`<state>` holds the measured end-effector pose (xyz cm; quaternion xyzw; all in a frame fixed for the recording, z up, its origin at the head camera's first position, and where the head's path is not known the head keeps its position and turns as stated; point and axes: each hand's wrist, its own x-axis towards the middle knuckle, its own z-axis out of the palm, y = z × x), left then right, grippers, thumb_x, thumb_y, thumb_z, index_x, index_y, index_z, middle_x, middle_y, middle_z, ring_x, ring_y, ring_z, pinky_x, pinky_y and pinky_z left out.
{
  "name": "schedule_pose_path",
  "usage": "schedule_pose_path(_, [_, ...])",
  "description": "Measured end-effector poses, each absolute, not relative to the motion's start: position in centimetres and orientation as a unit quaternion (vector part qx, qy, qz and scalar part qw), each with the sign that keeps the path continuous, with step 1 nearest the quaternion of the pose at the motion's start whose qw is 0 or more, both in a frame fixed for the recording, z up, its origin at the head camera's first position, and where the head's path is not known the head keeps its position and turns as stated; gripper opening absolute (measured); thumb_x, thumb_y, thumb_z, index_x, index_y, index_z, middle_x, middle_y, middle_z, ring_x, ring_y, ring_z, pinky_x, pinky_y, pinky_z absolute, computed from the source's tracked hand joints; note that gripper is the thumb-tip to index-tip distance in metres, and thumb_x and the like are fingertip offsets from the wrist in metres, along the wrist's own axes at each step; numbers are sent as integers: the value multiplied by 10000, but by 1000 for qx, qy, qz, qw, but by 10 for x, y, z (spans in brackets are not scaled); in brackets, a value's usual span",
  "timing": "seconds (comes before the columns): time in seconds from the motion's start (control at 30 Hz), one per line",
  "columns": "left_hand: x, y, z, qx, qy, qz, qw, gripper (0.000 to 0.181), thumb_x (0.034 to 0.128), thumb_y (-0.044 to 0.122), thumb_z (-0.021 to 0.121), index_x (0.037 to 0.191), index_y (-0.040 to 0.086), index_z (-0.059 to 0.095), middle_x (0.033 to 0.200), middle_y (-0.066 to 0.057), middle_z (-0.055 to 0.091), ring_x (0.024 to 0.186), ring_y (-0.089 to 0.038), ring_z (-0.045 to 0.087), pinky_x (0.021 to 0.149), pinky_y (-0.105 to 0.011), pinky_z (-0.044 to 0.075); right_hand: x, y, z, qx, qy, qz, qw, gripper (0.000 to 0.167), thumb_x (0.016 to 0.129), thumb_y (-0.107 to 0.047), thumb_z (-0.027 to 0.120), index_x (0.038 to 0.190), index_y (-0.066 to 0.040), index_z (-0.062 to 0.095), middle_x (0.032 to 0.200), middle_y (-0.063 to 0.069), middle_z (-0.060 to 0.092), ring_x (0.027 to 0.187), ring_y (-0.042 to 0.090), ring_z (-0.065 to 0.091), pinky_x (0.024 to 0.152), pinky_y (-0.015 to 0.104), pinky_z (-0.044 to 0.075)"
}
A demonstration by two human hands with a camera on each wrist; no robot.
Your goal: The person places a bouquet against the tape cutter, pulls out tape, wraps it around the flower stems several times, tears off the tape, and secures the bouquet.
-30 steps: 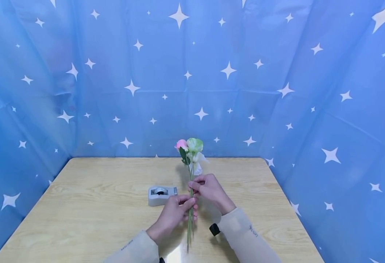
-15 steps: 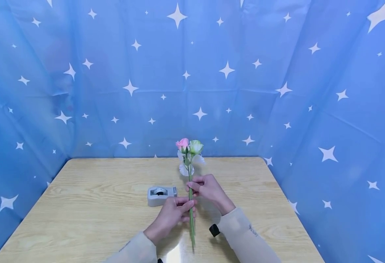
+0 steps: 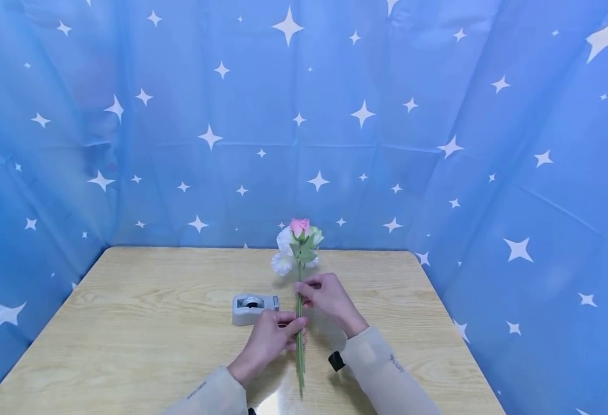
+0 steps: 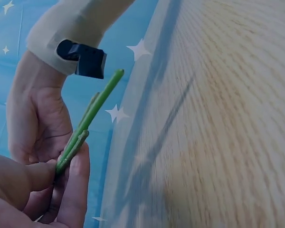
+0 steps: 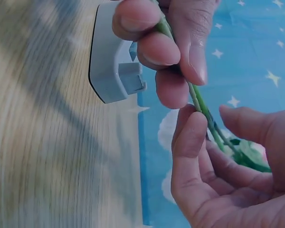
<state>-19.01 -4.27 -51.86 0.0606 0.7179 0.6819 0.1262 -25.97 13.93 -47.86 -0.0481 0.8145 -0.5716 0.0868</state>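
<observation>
Between both hands a small bunch of flowers stands with its heads toward the far edge: a pink rose (image 3: 299,227) in front, white blooms (image 3: 283,263) at the left, a pale green bloom (image 3: 316,235) partly hidden behind. My left hand (image 3: 269,339) pinches the green stems (image 3: 300,360) between thumb and fingers, and the cut ends stick out below, as the left wrist view shows. Higher up, my right hand (image 3: 329,300) has its fingers curled at the stems. In the right wrist view its thumb (image 5: 244,124) is lifted off them.
A grey tape dispenser (image 3: 254,311) with a roll in it stands just left of the stems, close to my left hand. Underneath is a light wooden table (image 3: 143,334). A blue curtain (image 3: 179,115) with white stars hangs behind and at the sides.
The bunch has turned about its stems: the rose has come from the left to the front middle, the white blooms to the left, the green one behind. Both hands have stayed nearly in place.
</observation>
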Motion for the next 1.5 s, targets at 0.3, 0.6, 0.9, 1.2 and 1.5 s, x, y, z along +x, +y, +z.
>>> schedule_pose_path(0.3, [-200,-61,-513,136,839,526,-39,199,1063,263,881,1099,67,872,914,-44,846,728,-135,781,647,-268,676,-263,137,-483,-36,820,-565,87,161,1124,-95,786,1104,49,854,961,144,852,744,145,767,880,479,745])
schedule_pose_path(0.6, [-221,-97,-510,139,920,295,-218,543,813,128,1081,1284,17,835,1181,-171,787,1070,-308,716,888,-445,678,-263,137,-480,-43,809,-580,87,202,1144,-70,745,1159,112,831,986,172,857,761,131,745,846,423,737])
schedule_pose_path(0.9, [-228,-99,-514,120,938,292,-145,470,829,141,1069,1228,0,863,1207,-177,826,1089,-316,738,941,-492,701,-261,142,-474,-39,807,-585,71,183,1153,-87,739,1131,55,853,989,159,848,789,139,757,904,511,738])
schedule_pose_path(1.2, [-228,-104,-509,104,942,293,-129,476,828,136,1074,1233,-2,865,1251,-194,833,1105,-334,743,971,-506,699,-263,150,-454,-46,802,-591,73,175,1149,-138,765,1148,9,860,1044,198,863,814,134,782,878,411,736])
schedule_pose_path(1.5, [-229,-108,-505,111,945,285,-113,426,872,123,1044,1243,11,868,1259,-181,841,1123,-335,740,976,-504,690,-269,161,-466,-23,752,-646,132,175,1140,-98,761,1178,61,820,1033,148,826,809,126,728,832,295,693])
